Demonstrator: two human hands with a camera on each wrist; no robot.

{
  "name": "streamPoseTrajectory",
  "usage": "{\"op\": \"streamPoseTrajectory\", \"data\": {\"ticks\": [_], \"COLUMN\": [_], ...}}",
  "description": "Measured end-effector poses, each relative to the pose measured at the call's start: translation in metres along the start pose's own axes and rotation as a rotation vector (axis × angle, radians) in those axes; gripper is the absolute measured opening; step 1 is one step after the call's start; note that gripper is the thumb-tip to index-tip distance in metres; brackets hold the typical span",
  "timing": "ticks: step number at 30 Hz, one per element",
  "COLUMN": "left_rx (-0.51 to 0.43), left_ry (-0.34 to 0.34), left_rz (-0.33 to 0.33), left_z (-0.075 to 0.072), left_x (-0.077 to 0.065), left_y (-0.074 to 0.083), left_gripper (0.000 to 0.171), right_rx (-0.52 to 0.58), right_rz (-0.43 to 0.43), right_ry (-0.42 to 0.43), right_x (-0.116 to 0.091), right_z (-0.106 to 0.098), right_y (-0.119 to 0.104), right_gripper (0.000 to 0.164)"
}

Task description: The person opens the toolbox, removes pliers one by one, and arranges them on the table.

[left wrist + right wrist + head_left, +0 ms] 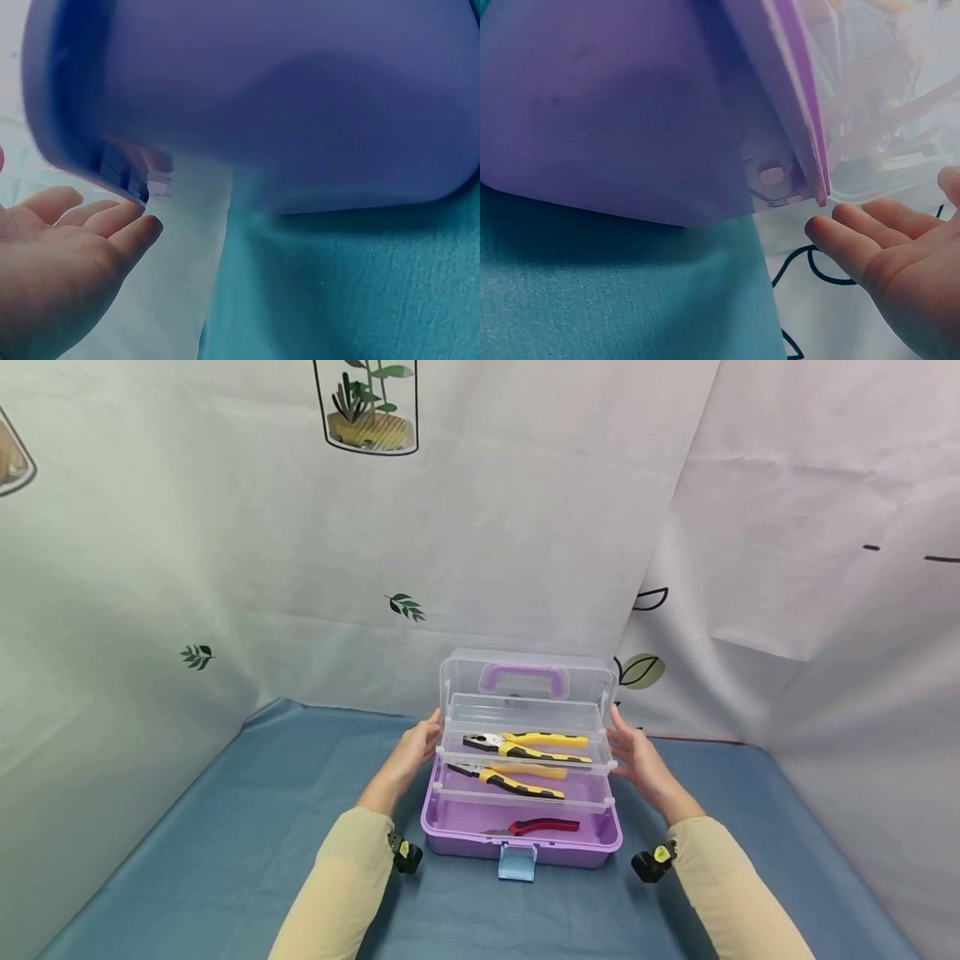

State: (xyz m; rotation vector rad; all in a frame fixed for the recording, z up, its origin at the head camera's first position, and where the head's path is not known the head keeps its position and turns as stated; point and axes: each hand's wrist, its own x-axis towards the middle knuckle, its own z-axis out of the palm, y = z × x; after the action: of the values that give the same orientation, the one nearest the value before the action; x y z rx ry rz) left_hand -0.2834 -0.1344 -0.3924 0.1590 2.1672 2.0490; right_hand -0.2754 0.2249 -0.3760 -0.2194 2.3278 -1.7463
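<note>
A purple toolbox (562,857) stands with its clear lid (465,672) raised and its see-through trays spread in steps. Combination pliers (546,757) with yellow-and-black handles lie in a higher tray; a second yellow-and-black pair of pliers (517,785) lies just below. At the bottom is a small red-handled tool (546,825) with a thin dark tip. My left hand (412,753) is at the box's left side, its fingertips right by the back rim in the left wrist view. On the opposite side, my right hand (900,255) has extended fingers close to the rear corner.
Blue cloth (300,810) covers the table, and a pale printed curtain (525,527) rises close behind the toolbox and along both sides. A light-blue latch (517,863) hangs down at the box's front. The lid carries a purple handle (523,670).
</note>
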Motion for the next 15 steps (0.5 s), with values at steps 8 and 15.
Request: {"op": "streamPoseTrajectory", "data": {"ticks": [8, 15], "left_rx": [-0.009, -0.017], "left_ry": [-0.027, -0.043], "left_rz": [-0.013, -0.016], "left_z": [-0.0022, -0.0039], "left_x": [0.0014, 0.0029], "left_y": [-0.0028, -0.006], "left_gripper": [0.06, 0.06], "right_rx": [-0.023, 0.004], "right_rz": [0.005, 0.059], "right_ry": [0.001, 0.033], "right_x": [0.0021, 0.0059], "right_z": [-0.0008, 0.0001], "right_y": [-0.0011, -0.0029], "right_gripper": [0.058, 0.068]}}
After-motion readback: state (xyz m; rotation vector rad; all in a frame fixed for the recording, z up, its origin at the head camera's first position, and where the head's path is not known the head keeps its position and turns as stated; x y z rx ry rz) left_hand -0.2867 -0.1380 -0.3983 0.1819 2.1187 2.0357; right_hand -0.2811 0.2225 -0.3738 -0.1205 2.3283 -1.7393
